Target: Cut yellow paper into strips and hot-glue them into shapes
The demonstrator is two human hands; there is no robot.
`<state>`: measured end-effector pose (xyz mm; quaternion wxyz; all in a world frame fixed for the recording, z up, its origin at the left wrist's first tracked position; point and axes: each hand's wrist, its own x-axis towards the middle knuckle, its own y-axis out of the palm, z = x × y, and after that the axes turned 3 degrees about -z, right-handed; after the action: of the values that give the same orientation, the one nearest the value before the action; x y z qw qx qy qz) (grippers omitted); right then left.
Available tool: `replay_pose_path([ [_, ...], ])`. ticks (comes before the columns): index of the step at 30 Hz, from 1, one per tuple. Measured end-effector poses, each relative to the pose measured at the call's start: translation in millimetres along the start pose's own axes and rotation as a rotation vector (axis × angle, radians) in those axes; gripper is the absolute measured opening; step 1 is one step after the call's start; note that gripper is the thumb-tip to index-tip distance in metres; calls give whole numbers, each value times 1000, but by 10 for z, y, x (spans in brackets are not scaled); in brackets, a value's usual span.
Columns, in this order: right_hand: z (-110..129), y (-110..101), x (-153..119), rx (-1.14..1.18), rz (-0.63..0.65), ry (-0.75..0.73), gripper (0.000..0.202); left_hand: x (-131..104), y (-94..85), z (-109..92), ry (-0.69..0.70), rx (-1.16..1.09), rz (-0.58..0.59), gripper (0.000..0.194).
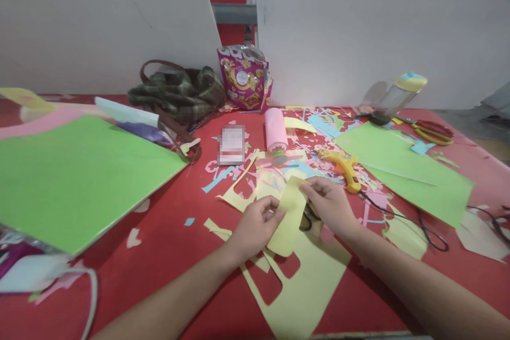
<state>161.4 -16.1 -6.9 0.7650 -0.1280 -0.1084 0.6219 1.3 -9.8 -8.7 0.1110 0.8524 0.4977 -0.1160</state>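
Note:
Between my hands is a yellow paper strip (290, 218) with rounded lower corners, tilted above the table. My left hand (257, 226) pinches its left edge between thumb and fingers. Near the strip's top right, my right hand (329, 204) is closed on the edge. Under them lies a larger yellow sheet (314, 281) with rounded cut-outs. Black scissor handles (306, 221) show partly behind the strip. Beyond my hands stands a pink paper-wrapped cylinder (275, 130), and a yellow glue gun (346, 167) lies to its right with a black cord.
Green boards lie at left (87, 180) and right (410, 170). Paper scraps (319, 170) litter the red table (159, 276). At the back are a plaid cloth bag (179, 93), a snack bag (244, 79) and a clear bottle (398, 95). Red-handled scissors (434, 132) rest at right.

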Motion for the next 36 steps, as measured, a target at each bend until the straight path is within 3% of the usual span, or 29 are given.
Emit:
replay_pose_path([
  [8, 1, 39, -54, 72, 239, 83, 20, -34, 5, -21, 114, 164, 3, 21],
  [15, 59, 60, -125, -54, 257, -3, 18, -19, -26, 2, 167, 281, -51, 27],
  [19, 68, 57, -127, 22, 289, -2, 20, -22, -33, 7, 225, 362, -99, 30],
  [25, 77, 23, -110, 146, 283, 93, 39, -49, -32, -17, 333, 481, -139, 29],
  [36, 71, 27, -96, 130, 329, 163, 26, -60, -23, 4, 402, 581, -142, 28],
])
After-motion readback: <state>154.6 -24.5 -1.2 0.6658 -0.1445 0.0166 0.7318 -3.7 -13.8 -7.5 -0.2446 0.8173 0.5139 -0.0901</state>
